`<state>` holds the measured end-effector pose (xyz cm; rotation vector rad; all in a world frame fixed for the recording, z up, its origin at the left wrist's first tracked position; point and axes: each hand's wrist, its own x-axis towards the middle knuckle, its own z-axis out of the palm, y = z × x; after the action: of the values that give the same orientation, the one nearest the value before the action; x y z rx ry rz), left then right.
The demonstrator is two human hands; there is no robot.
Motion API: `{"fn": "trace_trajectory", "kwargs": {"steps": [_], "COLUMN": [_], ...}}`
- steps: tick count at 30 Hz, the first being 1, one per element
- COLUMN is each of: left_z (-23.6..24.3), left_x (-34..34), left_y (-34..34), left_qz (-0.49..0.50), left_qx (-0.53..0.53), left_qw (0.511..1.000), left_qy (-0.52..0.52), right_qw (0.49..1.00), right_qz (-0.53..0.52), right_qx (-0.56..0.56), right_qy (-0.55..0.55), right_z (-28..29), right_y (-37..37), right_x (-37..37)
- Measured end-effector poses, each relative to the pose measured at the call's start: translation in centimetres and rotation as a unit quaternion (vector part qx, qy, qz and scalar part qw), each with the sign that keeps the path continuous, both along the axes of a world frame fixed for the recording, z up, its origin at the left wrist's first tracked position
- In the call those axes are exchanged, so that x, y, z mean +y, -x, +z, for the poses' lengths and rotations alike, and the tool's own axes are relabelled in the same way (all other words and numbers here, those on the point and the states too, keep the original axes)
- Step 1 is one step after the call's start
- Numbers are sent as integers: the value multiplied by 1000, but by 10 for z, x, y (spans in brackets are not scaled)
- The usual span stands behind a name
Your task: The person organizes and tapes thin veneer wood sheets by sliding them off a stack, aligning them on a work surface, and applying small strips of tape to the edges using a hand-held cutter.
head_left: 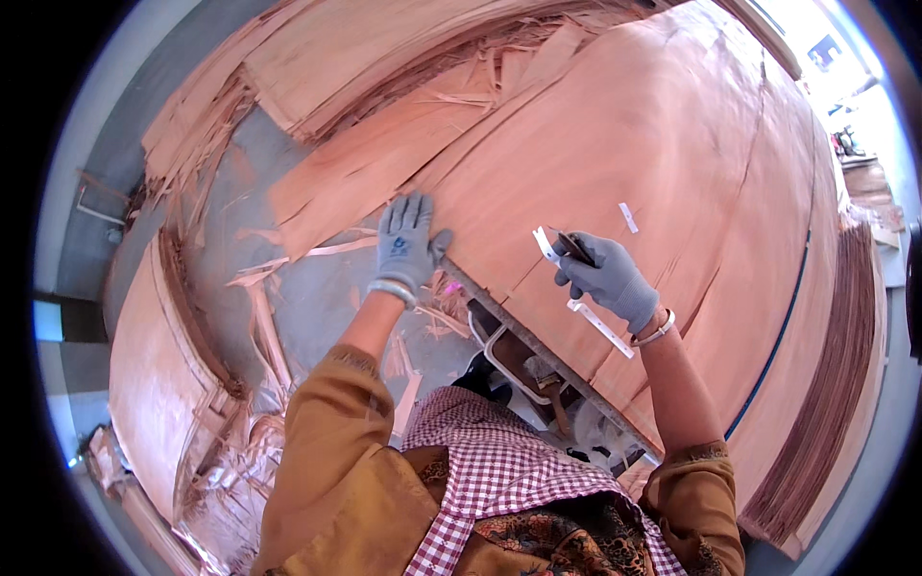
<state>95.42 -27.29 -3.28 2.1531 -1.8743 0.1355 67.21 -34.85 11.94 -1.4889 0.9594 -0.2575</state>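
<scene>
Both hands are sheathed in grey gloves and are seen from above. Left hand [405, 242]: the fingers are extended and held nearly together, with the thumb spread toward the near left corner of a broad reddish wood sheet [624, 154]; whether the sheet is pressed cannot be told. Right hand [611, 278]: the fingers are closed around a dark tool [576, 249], largely hidden by the glove, and a curved white strip [545, 245] is seen at the tool's far end, above the sheet. The sheet is spread in front of the person and is crossed by long dark cracks. On its surface, a longer white strip [601, 328] is placed just beside the right wrist, and a short white strip [628, 218] is placed farther off. To the right, a dark blue line [780, 336] is seen along the sheet, and beyond it a stack of thin sheets [816, 403] is shown edge-on. At left, wood scraps are scattered over a grey floor [322, 307], bordered by a curved wood stack [158, 360]. Below the sheet's near edge, a brush [550, 381] is partly visible. A checked apron [499, 470] is worn over brown sleeves.
</scene>
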Motion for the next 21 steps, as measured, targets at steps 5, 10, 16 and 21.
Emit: {"fn": "trace_trajectory", "kwargs": {"steps": [5, 10, 16, 21], "left_z": [2, 11, 23, 39], "left_x": [0, -1, -3, -16], "left_y": [-8, -8, -15, -35], "left_qz": [-1, -12, -37, -93], "left_qx": [-22, -9, 25, 77], "left_qw": [1000, 1000, 999, 992], "left_qy": [8, 12, 29, 21], "right_qw": [999, 999, 999, 996], "right_qz": [13, 6, 2, 16], "right_qx": [8, 33, -30, 80], "right_qy": [49, 38, -17, -30], "right_z": [-6, -28, -64, -96], "right_y": [-27, -80, -162, -168], "right_x": [1, -22, -75, -100]}}
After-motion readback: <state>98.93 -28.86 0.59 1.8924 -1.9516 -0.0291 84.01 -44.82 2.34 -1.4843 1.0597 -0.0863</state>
